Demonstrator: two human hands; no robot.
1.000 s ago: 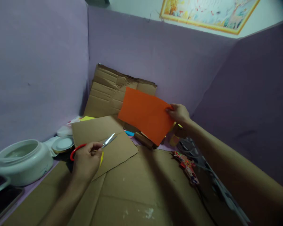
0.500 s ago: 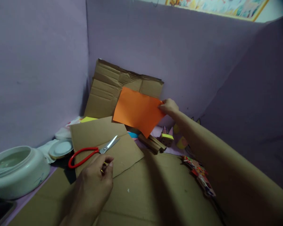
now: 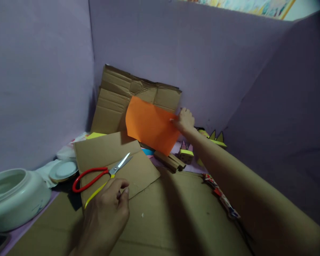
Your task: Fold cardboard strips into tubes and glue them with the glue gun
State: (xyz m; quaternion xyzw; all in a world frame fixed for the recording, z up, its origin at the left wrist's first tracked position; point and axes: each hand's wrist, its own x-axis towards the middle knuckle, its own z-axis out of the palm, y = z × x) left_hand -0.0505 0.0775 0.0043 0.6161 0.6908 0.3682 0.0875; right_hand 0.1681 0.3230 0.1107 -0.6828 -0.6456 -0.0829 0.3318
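My right hand (image 3: 186, 120) reaches far forward and pinches the right edge of a sheet of orange paper (image 3: 152, 124). The sheet is tilted up, partly in front of a leaning piece of cardboard (image 3: 112, 106). Closer to me, my left hand (image 3: 109, 206) is loosely curled, thumb and forefinger nearly meeting; what is inside its fingers, if anything, is hidden. Just beyond it lie scissors (image 3: 113, 171) with one red and one yellow handle, blades slightly apart, on a flat cardboard piece (image 3: 106, 145). My left hand covers part of the yellow handle.
At left stand a white ceramic pot (image 3: 18, 202) and a round lid (image 3: 64, 170). Folded cardboard strips (image 3: 169, 161) and a small eared paper figure (image 3: 186, 153) lie beneath my right arm. A patterned red item (image 3: 220, 193) rests on the large cardboard (image 3: 154, 220). Purple walls enclose the space.
The view has shifted slightly right. The orange paper's left edge now curls more, and my right hand's fingers have lifted a little. More of the yellow scissor handle shows beside my left hand.
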